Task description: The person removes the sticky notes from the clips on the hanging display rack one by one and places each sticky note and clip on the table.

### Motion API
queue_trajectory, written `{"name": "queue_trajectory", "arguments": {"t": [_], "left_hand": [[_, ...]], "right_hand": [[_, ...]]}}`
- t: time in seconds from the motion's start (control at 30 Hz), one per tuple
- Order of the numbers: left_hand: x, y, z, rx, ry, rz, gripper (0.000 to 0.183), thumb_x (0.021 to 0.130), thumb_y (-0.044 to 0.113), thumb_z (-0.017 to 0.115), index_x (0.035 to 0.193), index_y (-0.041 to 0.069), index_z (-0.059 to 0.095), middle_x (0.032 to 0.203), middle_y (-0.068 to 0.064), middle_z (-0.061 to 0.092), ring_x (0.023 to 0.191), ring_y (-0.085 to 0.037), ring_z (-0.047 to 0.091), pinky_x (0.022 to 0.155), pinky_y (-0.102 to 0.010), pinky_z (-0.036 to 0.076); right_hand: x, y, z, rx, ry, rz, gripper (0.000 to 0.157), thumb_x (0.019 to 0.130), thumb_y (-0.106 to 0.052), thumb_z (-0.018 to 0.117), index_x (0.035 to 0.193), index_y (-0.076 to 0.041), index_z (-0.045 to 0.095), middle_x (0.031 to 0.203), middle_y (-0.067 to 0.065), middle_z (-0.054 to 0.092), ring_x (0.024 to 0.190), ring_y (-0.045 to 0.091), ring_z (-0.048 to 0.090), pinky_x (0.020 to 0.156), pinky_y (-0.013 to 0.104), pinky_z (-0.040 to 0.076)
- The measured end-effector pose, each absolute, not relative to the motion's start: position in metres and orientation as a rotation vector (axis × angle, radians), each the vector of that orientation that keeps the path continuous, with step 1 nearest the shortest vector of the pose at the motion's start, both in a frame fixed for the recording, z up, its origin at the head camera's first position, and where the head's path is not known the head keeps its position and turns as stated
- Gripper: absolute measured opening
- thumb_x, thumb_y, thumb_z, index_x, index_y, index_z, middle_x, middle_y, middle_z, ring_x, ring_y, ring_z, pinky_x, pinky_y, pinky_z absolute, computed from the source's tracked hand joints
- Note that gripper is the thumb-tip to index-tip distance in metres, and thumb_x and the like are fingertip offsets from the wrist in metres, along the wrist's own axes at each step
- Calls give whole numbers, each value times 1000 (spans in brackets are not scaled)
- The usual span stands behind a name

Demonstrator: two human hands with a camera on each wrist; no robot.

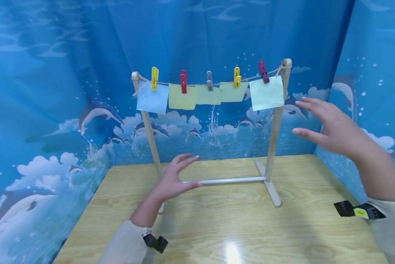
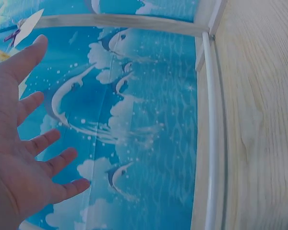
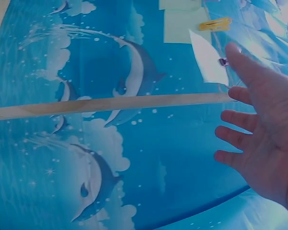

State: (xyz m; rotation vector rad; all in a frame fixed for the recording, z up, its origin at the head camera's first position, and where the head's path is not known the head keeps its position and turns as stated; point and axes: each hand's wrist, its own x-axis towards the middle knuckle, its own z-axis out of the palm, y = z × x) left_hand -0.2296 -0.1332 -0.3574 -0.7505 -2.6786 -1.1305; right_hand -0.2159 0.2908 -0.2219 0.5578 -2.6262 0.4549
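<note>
Head view: Left hand [image 1: 172, 180] and right hand [image 1: 337, 128] hold nothing, fingers spread and gently bent, beside a rack [image 1: 233, 180] near the worktop [image 1: 217, 216]'s far edge, carrying five clipped paper squares [image 1: 152, 98]. Clip work appears paused; further handling calls for a pinch. Open room lies toward the near edge; the right post [image 1: 274, 128] limits inward reach.
</note>
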Motion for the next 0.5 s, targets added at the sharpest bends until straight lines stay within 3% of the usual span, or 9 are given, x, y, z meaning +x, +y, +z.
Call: {"name": "queue_trajectory", "arguments": {"t": [0.33,0.5], "left_hand": [[-238,-109,-344,-862,-2602,-1153,71,79,45,80,143,35,49,148,-2,40,134,-26,38,101,-57,42],[-240,-96,-334,-895,-2586,-1176,69,81,45,78,142,33,50,148,-1,41,134,-25,38,102,-56,41]], "right_hand": [[-217,285,-194,604,-2506,450,67,91,-17,71,149,-9,39,152,21,34,140,44,26,93,74,35],[-218,279,-185,609,-2442,466,61,93,-17,68,148,-10,42,152,20,36,140,43,28,99,72,32]]}}
